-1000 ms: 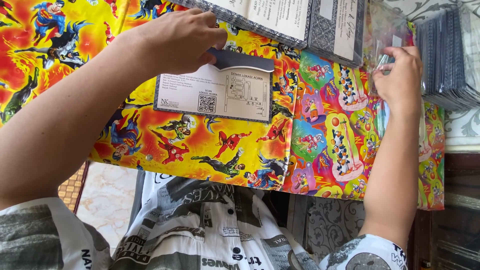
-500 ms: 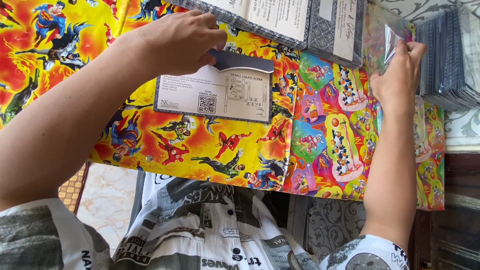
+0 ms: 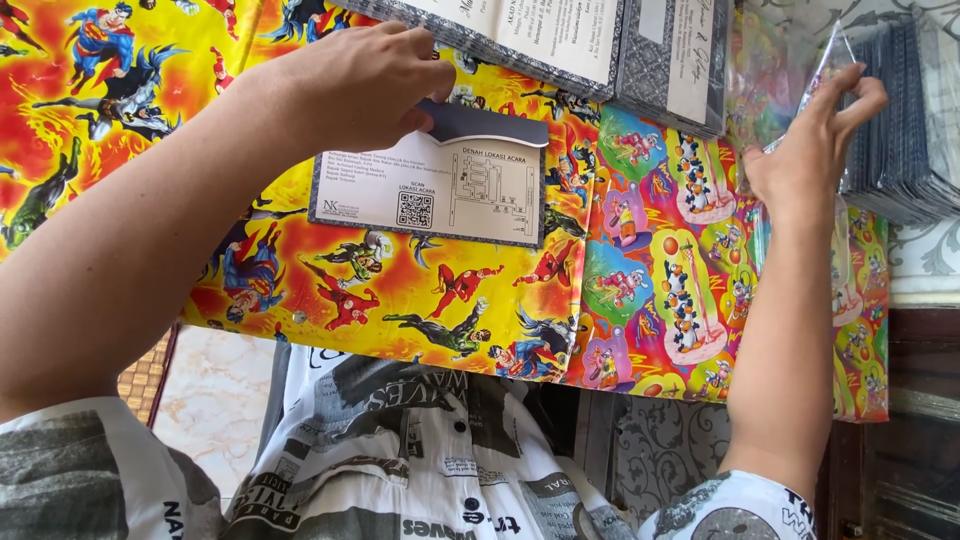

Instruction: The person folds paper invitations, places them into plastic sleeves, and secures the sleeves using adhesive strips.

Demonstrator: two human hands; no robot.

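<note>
The left hand (image 3: 350, 85) is stretched in from the lower left of the frame, forearm bare, knuckles up, in the upper middle of the picture. Its fingers are curled down onto the dark blue flap of a pale invitation card (image 3: 432, 187), which lies flat at the centre of the frame on a table covered with bright cartoon wrapping paper (image 3: 300, 290). The card is pressed or pinched at its top edge; the fingertips are hidden, so how tightly it is gripped cannot be told.

The right hand (image 3: 805, 145) is raised at the upper right, forearm running up from the lower right, fingers spread and bent. A clear plastic sleeve (image 3: 830, 70) is pinched between thumb and fingers, and appears empty, though glare makes this uncertain. Just right of this hand, a stack of dark sleeved cards (image 3: 900, 130) is seen at the frame's edge. Along the top, further printed cards (image 3: 560, 35) are laid overlapping.
</note>
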